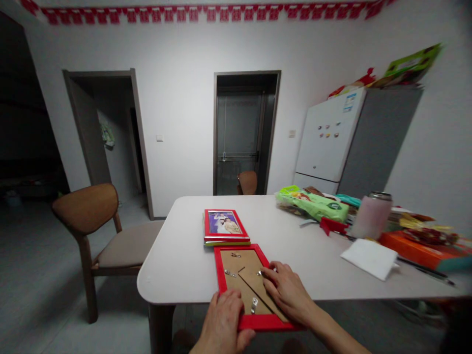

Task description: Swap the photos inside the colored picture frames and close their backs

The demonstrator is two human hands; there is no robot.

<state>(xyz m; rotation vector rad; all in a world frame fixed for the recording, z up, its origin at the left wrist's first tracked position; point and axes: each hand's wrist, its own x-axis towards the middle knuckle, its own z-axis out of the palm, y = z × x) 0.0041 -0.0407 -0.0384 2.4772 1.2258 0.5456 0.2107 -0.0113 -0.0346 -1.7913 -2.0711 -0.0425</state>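
A red picture frame lies face down at the table's near edge, its brown backing board showing. Small metal clips sit along the board's sides, and a slanting slit marks its stand. My left hand grips the frame's lower left corner, thumb at the near rim. Bent over the right side, my right hand has its fingertips on the metal clip there. Just beyond lies a stack of frames, the top red photo frame face up with a picture of people on purple.
The white table holds a green packet, a pink bottle, white tissue and an orange box on the right. A wooden chair stands at the left. Behind is a fridge.
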